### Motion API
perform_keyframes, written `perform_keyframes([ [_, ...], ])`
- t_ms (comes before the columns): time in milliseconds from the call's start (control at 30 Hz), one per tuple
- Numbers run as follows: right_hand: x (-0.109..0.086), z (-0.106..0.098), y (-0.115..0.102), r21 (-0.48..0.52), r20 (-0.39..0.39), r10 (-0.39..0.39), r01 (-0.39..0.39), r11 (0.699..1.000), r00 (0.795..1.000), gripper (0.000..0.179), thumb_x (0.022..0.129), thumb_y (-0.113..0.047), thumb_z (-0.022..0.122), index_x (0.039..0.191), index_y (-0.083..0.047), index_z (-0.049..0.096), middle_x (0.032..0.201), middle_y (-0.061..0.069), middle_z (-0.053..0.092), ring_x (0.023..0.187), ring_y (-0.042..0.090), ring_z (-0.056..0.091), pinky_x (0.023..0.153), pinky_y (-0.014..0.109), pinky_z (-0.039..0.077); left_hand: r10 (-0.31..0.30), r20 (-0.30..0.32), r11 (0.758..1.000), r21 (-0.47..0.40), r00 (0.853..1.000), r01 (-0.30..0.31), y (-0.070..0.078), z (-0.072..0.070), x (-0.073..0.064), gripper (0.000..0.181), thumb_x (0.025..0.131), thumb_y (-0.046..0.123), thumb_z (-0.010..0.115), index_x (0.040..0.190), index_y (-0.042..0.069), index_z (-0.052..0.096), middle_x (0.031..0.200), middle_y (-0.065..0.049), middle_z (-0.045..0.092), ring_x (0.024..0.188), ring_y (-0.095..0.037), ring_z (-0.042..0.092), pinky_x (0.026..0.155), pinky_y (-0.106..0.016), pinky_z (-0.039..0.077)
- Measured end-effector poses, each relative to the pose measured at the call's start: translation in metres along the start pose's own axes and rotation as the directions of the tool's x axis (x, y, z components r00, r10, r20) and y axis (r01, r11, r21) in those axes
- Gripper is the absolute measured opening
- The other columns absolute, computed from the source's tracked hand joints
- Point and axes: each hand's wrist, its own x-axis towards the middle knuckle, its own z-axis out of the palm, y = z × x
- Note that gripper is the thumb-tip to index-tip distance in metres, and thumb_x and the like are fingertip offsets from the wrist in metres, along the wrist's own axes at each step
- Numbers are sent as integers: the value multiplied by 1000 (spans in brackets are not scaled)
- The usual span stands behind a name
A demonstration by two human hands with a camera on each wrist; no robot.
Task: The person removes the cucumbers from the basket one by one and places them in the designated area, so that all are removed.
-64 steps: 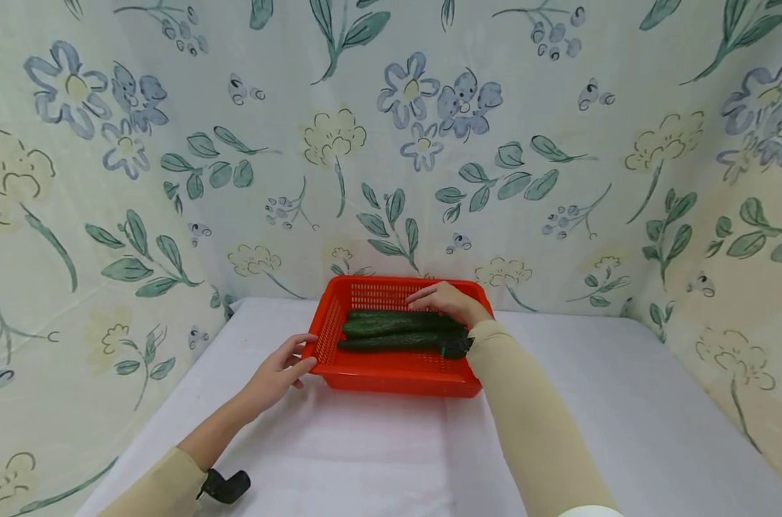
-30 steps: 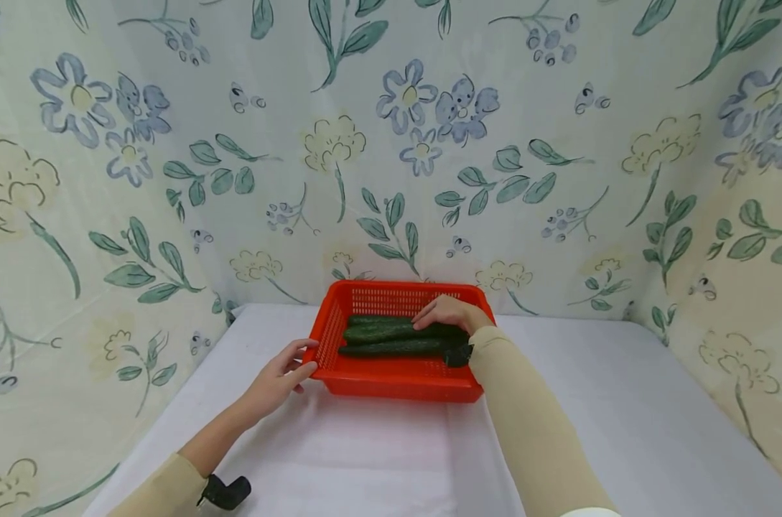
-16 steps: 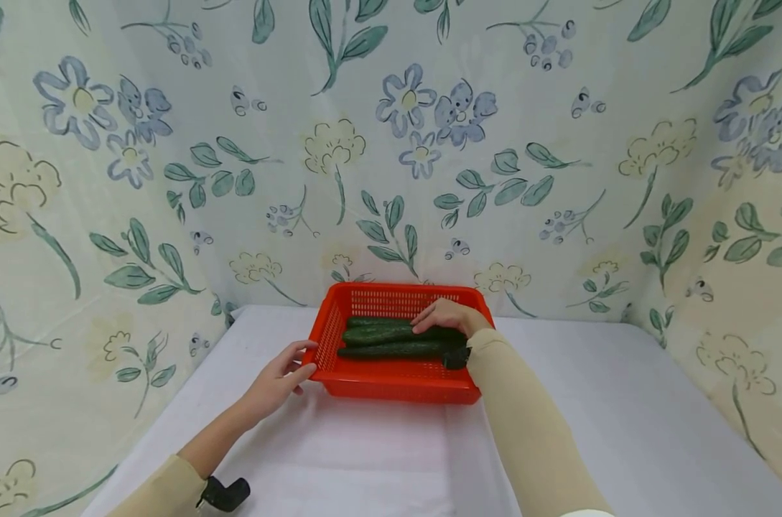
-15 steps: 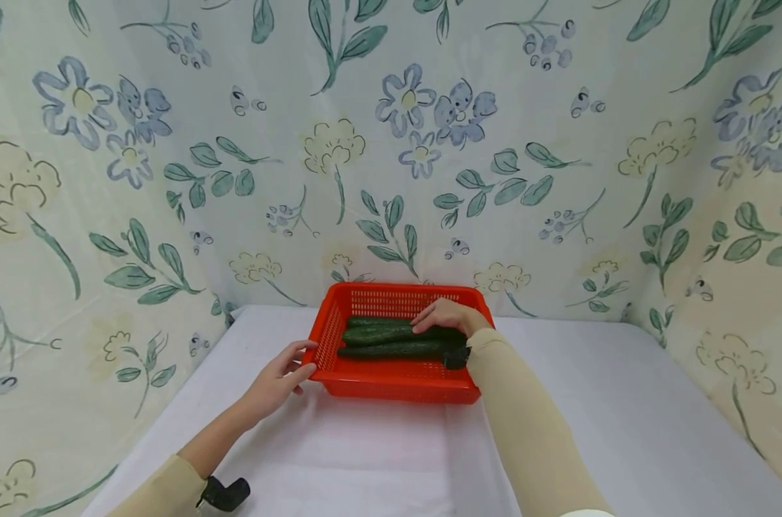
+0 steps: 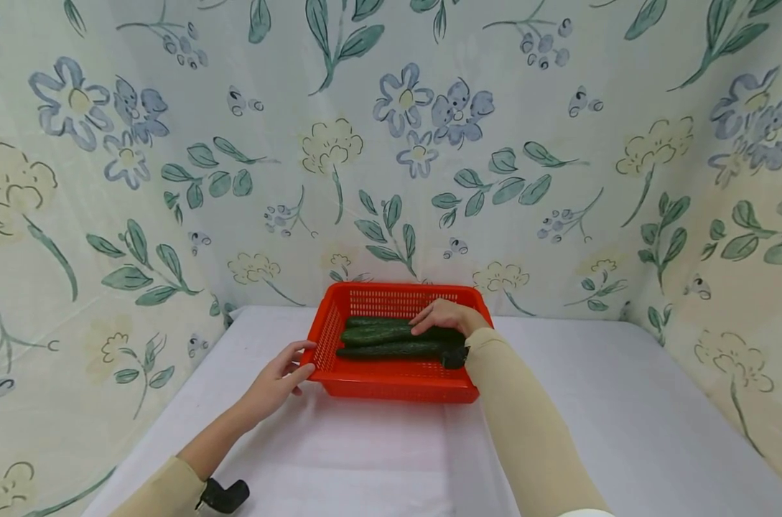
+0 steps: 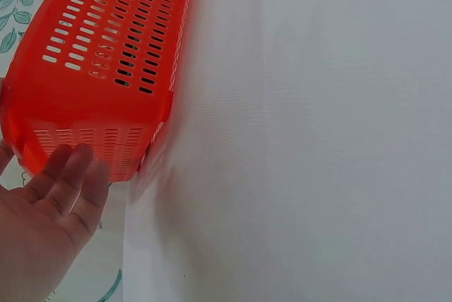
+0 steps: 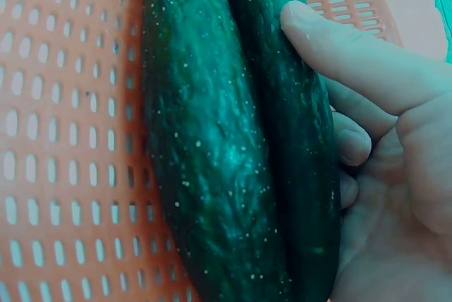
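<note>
Three green cucumbers lie side by side in a red plastic basket (image 5: pixel 397 388) with slotted walls. My right hand (image 5: pixel 450 316) reaches in from the right and pinches the middle cucumber (image 5: pixel 373 336), its thumb on top. In the right wrist view, its other fingers curl behind that cucumber (image 7: pixel 304 175), which lies against the front cucumber (image 7: pixel 212 147). The back cucumber (image 5: pixel 371 321) is partly hidden behind the right hand. At the basket's left end, my left hand (image 5: pixel 276 377) touches the rim, and in the left wrist view its fingers (image 6: pixel 63 182) lie nearly straight along the outer wall.
A white cloth covers the table (image 5: pixel 384 459). Behind and at both sides hangs a floral curtain (image 5: pixel 391 143). Black wrist cameras (image 5: pixel 225 495) are worn on both arms, the right one close above the front cucumber's right end.
From hovering above the cucumbers, my right hand has come down and taken hold of the middle one. My left hand has stayed at the basket's left end. The view has shifted slightly.
</note>
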Motion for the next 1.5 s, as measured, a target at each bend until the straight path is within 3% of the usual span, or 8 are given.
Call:
perform_keyframes([
  [167, 2, -2, -2, -10, -2, -6, 6, 1000, 1000, 39, 81, -37, 82, 115, -17, 78, 139, 6, 62, 126, 24, 53, 114, 48, 38, 15, -2, 1000, -1, 1000, -15, 3, -2, 0, 51, 102, 30, 60, 148, 14, 42, 129, -24, 56, 108, -41, 59, 76, -35, 59],
  [633, 2, -3, -7, -26, 1, -14, 14, 1000, 1000, 41, 82, -37, 80, 117, -17, 77, 136, 6, 64, 123, 25, 54, 110, 47, 41, 23, -8, 1000, 5, 1000, -23, 7, -5, 1, 52, 102, 32, 60, 148, 15, 42, 131, -24, 55, 106, -33, 61, 78, -37, 60],
  [867, 1, -1, -12, -22, 8, -4, 4, 1000, 1000, 41, 83, -34, 80, 120, -17, 76, 137, 7, 63, 123, 25, 53, 110, 48, 41, 21, -14, 1000, 11, 1000, -21, 4, -8, 3, 53, 101, 34, 60, 148, 15, 42, 130, -21, 57, 102, -22, 62, 78, -35, 60],
  [1200, -1, 0, -9, -35, -14, -36, 36, 999, 999, 38, 82, -35, 81, 115, -15, 78, 125, 4, 71, 115, 22, 58, 105, 45, 46, 13, -15, 1000, 1, 1000, -13, 1, -5, 4, 50, 102, 27, 60, 147, 15, 44, 131, -23, 57, 102, -24, 61, 77, -33, 59],
  [1500, -5, 1, -6, -23, -27, -58, 57, 998, 998, 37, 83, -31, 81, 113, -11, 78, 123, 5, 72, 115, 23, 59, 109, 48, 43, 13, -9, 1000, 3, 1000, -13, -1, 0, 1, 48, 101, 26, 61, 145, 16, 45, 133, -21, 57, 105, -26, 60, 77, -36, 60],
])
